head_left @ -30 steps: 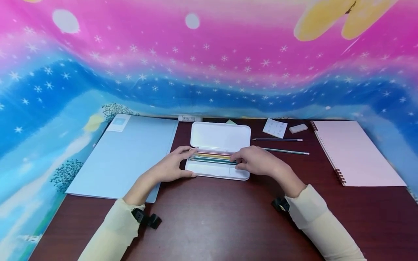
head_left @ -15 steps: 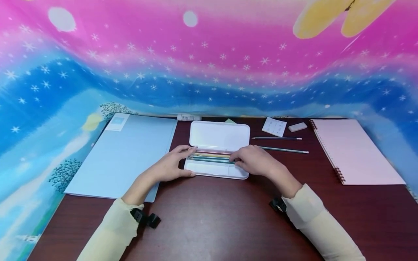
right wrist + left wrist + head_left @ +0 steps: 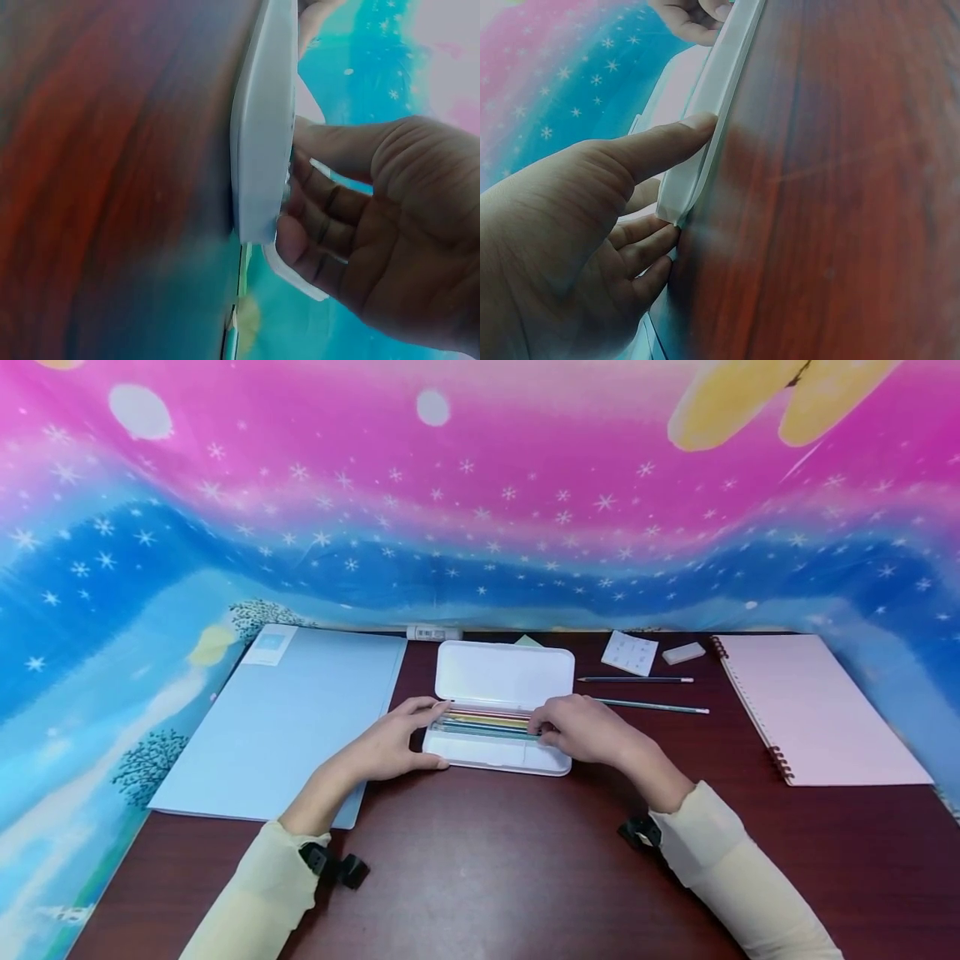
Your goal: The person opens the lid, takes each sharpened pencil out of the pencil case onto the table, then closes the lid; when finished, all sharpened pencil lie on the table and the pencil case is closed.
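We see an open white pencil case midway along the tabletop, nearer its far edge. Our left hand spreads wide and grips the case's left end, thumb on the front edge, fingers at the back corner. Our right hand is bent narrow over the right ends of the pencils inside; whether it pinches one, we cannot tell. We judge the step as arranging these pencils; the next move calls for a steady case and light fingers.
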The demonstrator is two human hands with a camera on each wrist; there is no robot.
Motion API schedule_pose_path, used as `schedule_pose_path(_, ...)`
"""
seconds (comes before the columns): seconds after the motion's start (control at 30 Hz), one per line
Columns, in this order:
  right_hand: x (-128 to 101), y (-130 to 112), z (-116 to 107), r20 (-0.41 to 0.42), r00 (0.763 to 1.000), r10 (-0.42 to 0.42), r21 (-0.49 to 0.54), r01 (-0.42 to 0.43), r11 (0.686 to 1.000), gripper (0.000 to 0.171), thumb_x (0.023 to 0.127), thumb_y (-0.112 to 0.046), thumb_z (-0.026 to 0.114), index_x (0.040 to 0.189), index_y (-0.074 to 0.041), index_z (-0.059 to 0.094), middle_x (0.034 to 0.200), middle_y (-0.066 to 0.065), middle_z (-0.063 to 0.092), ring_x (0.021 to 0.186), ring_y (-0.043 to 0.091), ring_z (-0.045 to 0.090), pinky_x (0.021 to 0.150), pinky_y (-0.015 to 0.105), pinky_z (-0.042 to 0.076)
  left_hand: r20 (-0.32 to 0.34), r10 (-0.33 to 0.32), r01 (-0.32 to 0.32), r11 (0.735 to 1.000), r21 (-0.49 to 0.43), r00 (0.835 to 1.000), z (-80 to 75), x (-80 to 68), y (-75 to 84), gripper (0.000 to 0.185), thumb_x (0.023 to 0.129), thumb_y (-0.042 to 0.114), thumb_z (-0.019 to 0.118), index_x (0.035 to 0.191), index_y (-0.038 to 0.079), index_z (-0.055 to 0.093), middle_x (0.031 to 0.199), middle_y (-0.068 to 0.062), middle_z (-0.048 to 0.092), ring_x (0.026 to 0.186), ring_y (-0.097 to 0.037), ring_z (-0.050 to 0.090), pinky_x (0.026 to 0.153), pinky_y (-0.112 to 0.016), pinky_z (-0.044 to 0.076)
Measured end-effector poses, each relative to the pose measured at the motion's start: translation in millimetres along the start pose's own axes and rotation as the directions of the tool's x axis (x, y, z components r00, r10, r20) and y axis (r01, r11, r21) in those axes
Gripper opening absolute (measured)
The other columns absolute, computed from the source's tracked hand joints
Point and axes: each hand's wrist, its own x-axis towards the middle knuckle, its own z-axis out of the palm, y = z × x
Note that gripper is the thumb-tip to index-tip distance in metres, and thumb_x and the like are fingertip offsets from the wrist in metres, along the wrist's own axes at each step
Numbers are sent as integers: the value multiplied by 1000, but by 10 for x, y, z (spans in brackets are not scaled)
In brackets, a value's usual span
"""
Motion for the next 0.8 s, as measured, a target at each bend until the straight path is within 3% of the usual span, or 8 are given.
schedule_pose_path(0.43, -180, 233, -275, -109, 994, 29, 75, -21, 997, 19, 96, -15, 70, 112, -19, 79, 112, 1, 75, 96, 17, 65, 87, 42, 54, -2, 3, -3, 1000, -2, 1000, 9, 11, 3, 88, 86, 43, 80, 159, 22, 36, 161, -12, 35, 143, -34, 43, 112, -56, 41)
schedule_pose_path(0.8, -407, 571, -403, -195, 979, 58, 83, -43, 996, 18, 94, -14, 73, 109, -22, 79, 107, 0, 75, 88, 16, 62, 81, 40, 50, 3, -1, 1, 1000, 0, 1000, 10, 4, -11, 88, 86, 44, 79, 160, 23, 35, 162, -12, 34, 144, -34, 42, 112, -56, 41)
